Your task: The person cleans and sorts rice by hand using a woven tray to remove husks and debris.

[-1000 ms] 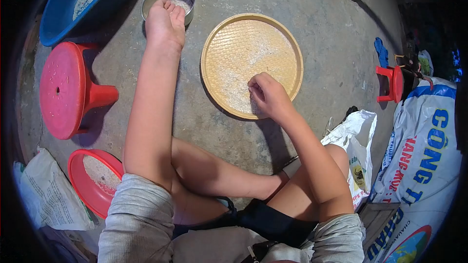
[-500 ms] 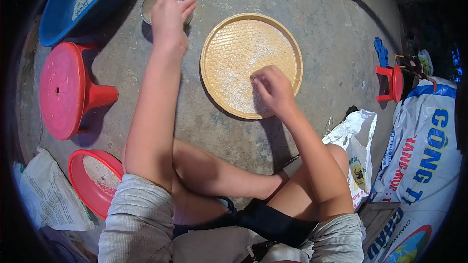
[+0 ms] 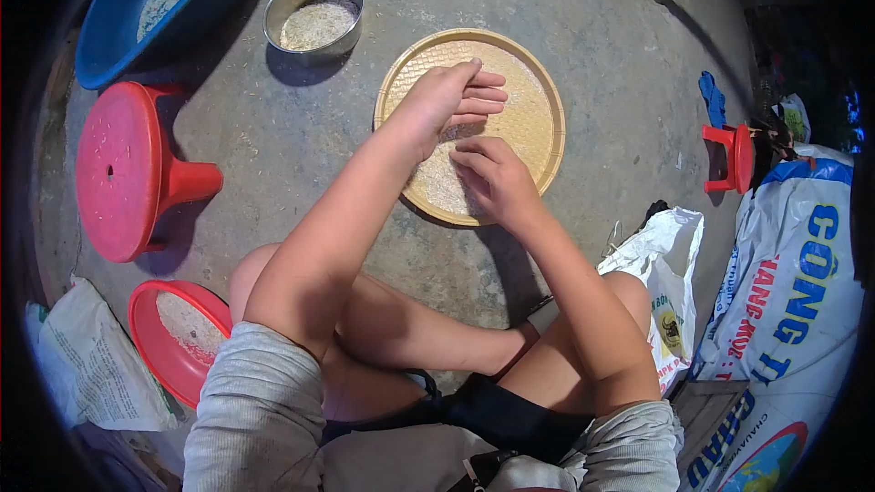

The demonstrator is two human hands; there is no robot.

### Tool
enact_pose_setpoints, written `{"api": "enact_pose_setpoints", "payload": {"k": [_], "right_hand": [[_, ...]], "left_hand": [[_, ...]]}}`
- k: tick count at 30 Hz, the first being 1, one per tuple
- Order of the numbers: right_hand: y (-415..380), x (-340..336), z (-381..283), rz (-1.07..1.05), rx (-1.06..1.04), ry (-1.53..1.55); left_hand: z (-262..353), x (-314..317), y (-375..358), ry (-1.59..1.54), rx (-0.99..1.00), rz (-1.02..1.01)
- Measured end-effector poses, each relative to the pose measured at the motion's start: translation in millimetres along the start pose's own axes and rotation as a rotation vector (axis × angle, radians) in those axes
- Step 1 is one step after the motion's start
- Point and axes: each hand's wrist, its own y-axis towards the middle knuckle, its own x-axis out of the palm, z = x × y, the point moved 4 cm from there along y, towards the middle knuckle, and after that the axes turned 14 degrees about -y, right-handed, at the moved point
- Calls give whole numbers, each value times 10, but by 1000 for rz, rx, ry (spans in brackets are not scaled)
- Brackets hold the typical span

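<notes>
A round woven bamboo winnowing tray (image 3: 538, 159) lies on the floor in front of me, pale broken grains (image 3: 441, 186) scattered over its weave. Above its left half, my left hand (image 3: 448, 102) is open, palm turned sideways and fingers spread, holding nothing that I can see. Just below it, my right hand (image 3: 499, 180) hovers low over the grains near the tray's middle. Its fingers are loosely bent and apart, with nothing visible in them. Up and to the left stands a steel bowl (image 3: 314, 47) with similar grains inside.
A blue basin (image 3: 109, 41) with grains is at the upper left, above a red plastic stool (image 3: 114, 169). A red basin (image 3: 150, 346) sits by my left knee. White printed sacks (image 3: 784, 282) line the right side, near a small red stool (image 3: 740, 158).
My left hand has moved from over the steel bowl, right and down to the tray, uncovering the bowl. My right hand has shifted slightly left, and its fingers have loosened.
</notes>
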Motion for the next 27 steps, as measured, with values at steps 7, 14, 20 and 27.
{"api": "enact_pose_setpoints", "payload": {"k": [7,14,20,27], "right_hand": [[-36,-23,141,7,206,94],[49,-251,135,341,348,188],[101,-325,71,352,131,80],[-107,-61,711,503,788,618]], "left_hand": [[-49,-104,8,-149,2,117],[-391,-3,40,-456,-167,201],[-546,-57,177,-638,-180,120],[-49,-60,68,-365,225,194]]}}
